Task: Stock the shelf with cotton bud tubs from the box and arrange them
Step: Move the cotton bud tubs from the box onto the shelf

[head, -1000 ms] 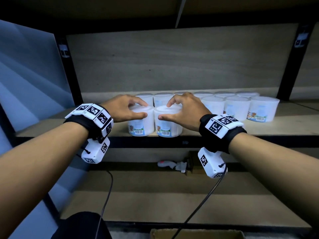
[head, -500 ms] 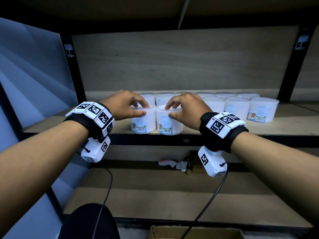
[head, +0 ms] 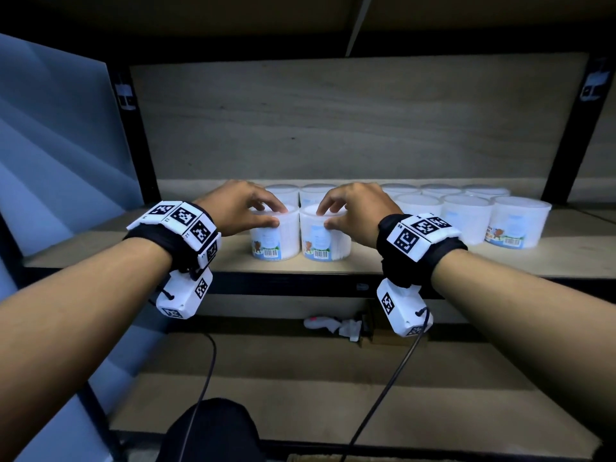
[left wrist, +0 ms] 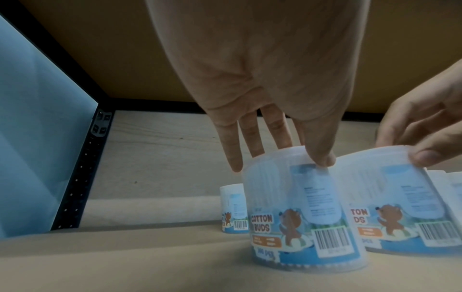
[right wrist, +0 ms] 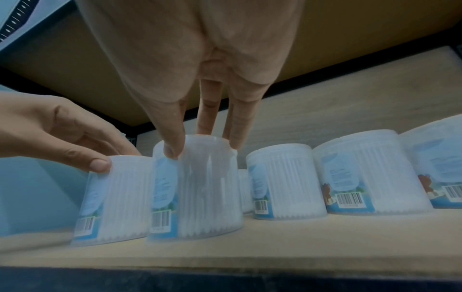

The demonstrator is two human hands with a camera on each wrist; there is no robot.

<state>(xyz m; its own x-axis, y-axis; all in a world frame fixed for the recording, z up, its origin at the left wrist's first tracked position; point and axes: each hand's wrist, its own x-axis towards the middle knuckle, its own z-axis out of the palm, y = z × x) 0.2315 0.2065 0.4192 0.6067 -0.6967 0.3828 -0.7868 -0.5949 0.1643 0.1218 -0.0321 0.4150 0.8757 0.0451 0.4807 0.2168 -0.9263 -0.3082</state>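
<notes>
Two white cotton bud tubs with bear labels stand side by side near the front edge of the wooden shelf (head: 416, 261). My left hand (head: 275, 215) pinches the rim of the left tub (head: 275, 240) with thumb and fingertips. The right hand (head: 325, 217) grips the lid rim of the right tub (head: 325, 240) the same way. In the left wrist view my left hand (left wrist: 280, 158) tops the left tub (left wrist: 300, 207), with the right tub (left wrist: 400, 197) beside it. In the right wrist view my right hand (right wrist: 203, 146) holds the right tub (right wrist: 197, 187).
Several more tubs (head: 466, 218) stand in two rows to the right and behind. Bare shelf board (head: 166, 235) lies left of the tubs, up to a black upright (head: 133, 145). A lower shelf holds a small white item (head: 330, 325). A cardboard box edge (head: 316, 458) shows at the bottom.
Both hands have risen from lying over the lids to fingertip grips on the rims. The left tub has turned, so its barcode now faces front.
</notes>
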